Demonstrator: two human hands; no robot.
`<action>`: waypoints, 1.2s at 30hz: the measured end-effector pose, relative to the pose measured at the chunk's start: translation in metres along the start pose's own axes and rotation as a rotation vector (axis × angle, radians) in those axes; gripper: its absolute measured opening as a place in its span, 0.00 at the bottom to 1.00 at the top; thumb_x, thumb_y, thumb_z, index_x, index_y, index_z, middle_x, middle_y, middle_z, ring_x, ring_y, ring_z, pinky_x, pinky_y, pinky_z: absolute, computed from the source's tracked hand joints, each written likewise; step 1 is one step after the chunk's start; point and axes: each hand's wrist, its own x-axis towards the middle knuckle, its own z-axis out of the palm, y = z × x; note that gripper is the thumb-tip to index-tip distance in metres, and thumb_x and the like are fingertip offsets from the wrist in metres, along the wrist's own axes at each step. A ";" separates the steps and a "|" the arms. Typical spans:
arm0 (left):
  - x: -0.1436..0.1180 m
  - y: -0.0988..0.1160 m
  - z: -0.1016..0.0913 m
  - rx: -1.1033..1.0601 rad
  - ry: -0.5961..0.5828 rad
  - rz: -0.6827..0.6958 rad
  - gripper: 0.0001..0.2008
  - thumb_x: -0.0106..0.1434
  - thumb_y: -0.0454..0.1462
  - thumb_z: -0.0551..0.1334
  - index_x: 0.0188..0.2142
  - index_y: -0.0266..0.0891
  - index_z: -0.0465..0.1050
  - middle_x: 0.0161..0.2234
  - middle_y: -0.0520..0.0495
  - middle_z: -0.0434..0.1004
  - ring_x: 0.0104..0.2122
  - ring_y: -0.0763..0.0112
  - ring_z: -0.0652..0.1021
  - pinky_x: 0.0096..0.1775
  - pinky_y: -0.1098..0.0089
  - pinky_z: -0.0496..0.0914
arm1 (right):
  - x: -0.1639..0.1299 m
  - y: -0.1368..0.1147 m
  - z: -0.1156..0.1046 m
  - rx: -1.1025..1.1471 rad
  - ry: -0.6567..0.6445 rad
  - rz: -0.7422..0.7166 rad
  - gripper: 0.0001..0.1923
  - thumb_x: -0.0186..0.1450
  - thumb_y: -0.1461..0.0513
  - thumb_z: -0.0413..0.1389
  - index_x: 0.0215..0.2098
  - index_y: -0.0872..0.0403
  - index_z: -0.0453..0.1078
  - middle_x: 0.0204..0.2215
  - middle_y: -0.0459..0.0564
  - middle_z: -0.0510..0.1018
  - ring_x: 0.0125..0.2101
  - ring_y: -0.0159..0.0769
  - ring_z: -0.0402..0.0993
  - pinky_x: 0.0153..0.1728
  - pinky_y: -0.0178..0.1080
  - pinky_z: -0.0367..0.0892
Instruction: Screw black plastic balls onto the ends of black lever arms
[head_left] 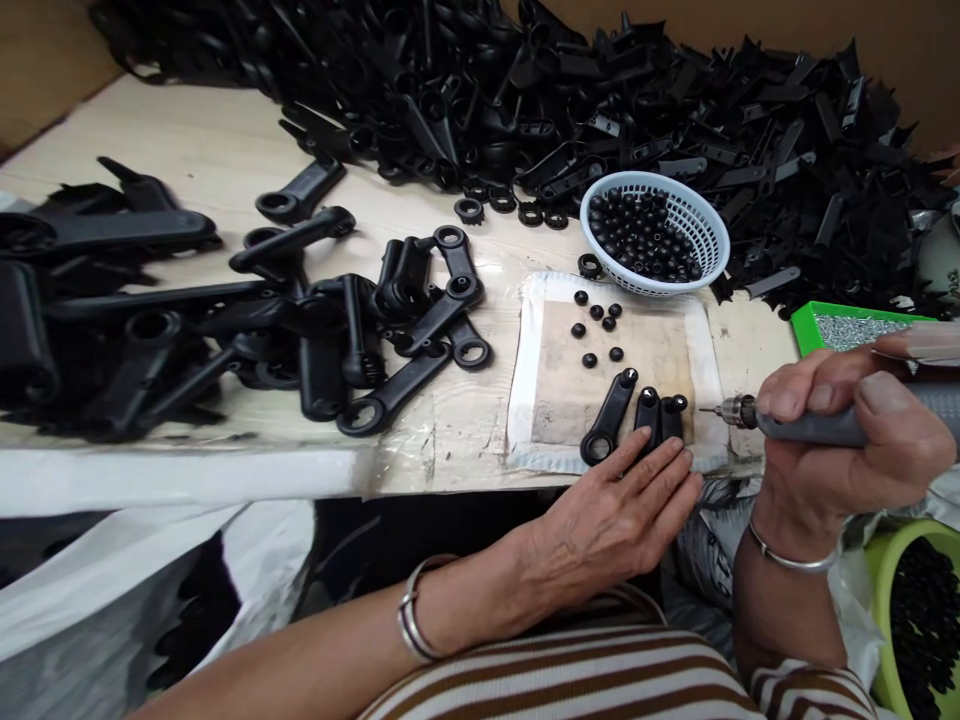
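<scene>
A pale wooden surface [187,140] fills my view, its far side buried under a big heap of black plastic arms [675,90], with a looser scatter of the same ring-ended arms [225,320] spread over the left half. Near the front edge I see a worn work pad [600,370] taped down, carrying a few small black caps [596,325] in a loose cluster. Just behind the pad sits a pale blue basket [705,225] holding many more of those caps, and to the right a green tray [806,325] of small silvery screws, with a lime green tub [885,590] of dark pieces low at the right edge. My left hand [615,515] lies flat with fingers stretched out and slightly spread, gripping nothing; its fingertips press on the near ends of three arms [645,415] lined up side by side on the pad, each with a cap seated at its far end. My right hand [840,430] is wrapped tight around a grey power screwdriver [810,425], held nearly level, its chuck and thin bit pointing left and ending just beside the rightmost of the three arms, not quite touching as far as I can tell. Both wrists wear metal bangles, and a striped sleeve shows at the bottom.
</scene>
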 end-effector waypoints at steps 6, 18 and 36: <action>0.001 0.000 0.010 -0.007 0.026 -0.013 0.17 0.69 0.29 0.51 0.53 0.29 0.71 0.54 0.39 0.75 0.55 0.58 0.75 0.58 0.56 0.67 | 0.005 0.000 0.006 0.037 -0.019 -0.042 0.08 0.57 0.65 0.55 0.20 0.51 0.65 0.15 0.40 0.60 0.14 0.28 0.59 0.14 0.34 0.58; 0.002 0.001 0.009 -0.026 0.045 -0.022 0.16 0.68 0.29 0.53 0.52 0.28 0.72 0.53 0.38 0.76 0.54 0.58 0.76 0.58 0.57 0.67 | 0.006 0.004 0.013 0.073 -0.076 -0.011 0.09 0.57 0.64 0.57 0.20 0.51 0.65 0.14 0.39 0.62 0.14 0.27 0.62 0.14 0.33 0.59; 0.001 0.001 0.012 -0.042 0.060 -0.034 0.16 0.68 0.29 0.52 0.52 0.29 0.72 0.54 0.38 0.76 0.54 0.59 0.76 0.58 0.57 0.67 | 0.005 0.009 0.013 0.017 0.019 0.071 0.06 0.56 0.64 0.60 0.32 0.48 0.69 0.15 0.36 0.64 0.13 0.29 0.63 0.14 0.35 0.61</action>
